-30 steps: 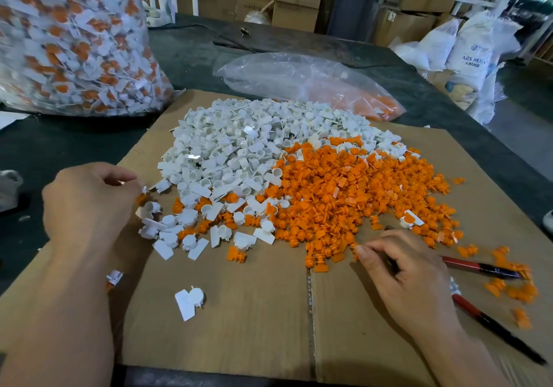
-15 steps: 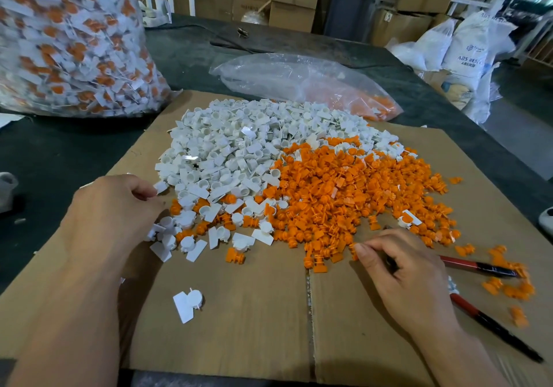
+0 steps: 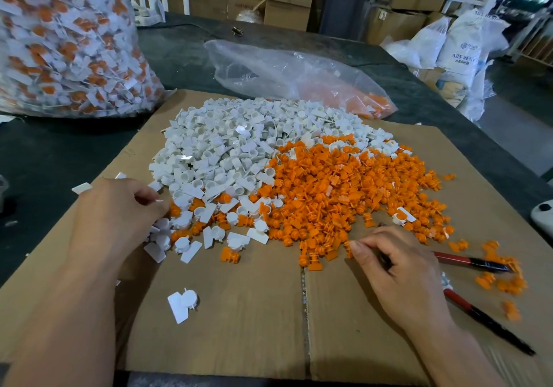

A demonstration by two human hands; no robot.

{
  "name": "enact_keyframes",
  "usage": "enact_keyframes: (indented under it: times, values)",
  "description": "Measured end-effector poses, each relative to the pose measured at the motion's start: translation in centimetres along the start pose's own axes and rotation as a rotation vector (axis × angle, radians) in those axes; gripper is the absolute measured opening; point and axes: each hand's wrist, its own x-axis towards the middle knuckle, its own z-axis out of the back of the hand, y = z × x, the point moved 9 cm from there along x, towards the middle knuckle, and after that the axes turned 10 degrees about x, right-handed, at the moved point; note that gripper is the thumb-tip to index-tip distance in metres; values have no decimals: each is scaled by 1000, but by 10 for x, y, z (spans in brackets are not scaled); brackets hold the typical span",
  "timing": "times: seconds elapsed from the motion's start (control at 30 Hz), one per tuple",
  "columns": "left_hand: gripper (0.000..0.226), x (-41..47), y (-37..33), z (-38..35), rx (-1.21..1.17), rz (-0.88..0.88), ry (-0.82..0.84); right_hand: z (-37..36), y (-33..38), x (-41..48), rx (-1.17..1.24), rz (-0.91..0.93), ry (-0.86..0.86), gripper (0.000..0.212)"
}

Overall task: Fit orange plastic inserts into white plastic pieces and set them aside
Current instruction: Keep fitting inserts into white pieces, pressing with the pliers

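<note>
A: What is the left hand (image 3: 119,219) concealing?
B: It is covering its own fingertips and several white pieces (image 3: 163,232) at the pile's edge; its grip is not showing.
A: And the right hand (image 3: 398,267)?
B: It is hiding part of the red pen (image 3: 454,260). The frame edge is cutting off the blurred bag (image 3: 68,42).

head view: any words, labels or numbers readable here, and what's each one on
"ABS RES": on the white sack far right; the rest of the word is lost in a fold.
Logo above it and line below it: too blurred to read.
Print on the red and black marker: too small.
Sticker on the cardboard box: too small.
</note>
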Motion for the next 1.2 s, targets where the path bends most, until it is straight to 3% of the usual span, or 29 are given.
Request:
enact_keyframes:
  times: [0.07, 0.17, 0.23, 0.63, 0.77, 0.93, 1.2]
  values:
    - [9, -4, -8, 0, -87, -15, -7, 0, 1, 0, -3, 3, 2, 17]
    - [11, -13, -32, 18, -191, -95, -210, 0, 0, 0, 6, -1, 10, 17]
    - [10, -18, -49, 20, -304, -128, -231, 0, 0, 0, 7, -5, 14, 17]
    - [14, -58, -119, -44, -695, -308, 215, -1, 7, 3, -5, -18, 54, 19]
    - [18, -62, -115, -46, -749, -314, 233, -11, 20, 14, 15, -18, 134, 22]
    - [18, -60, -108, -48, -803, -268, 286, -58, 38, 31, 28, -10, 358, 23]
    - [33, -58, -105, -49, -905, -228, 329, -82, 35, 31, -74, -23, 430, 33]
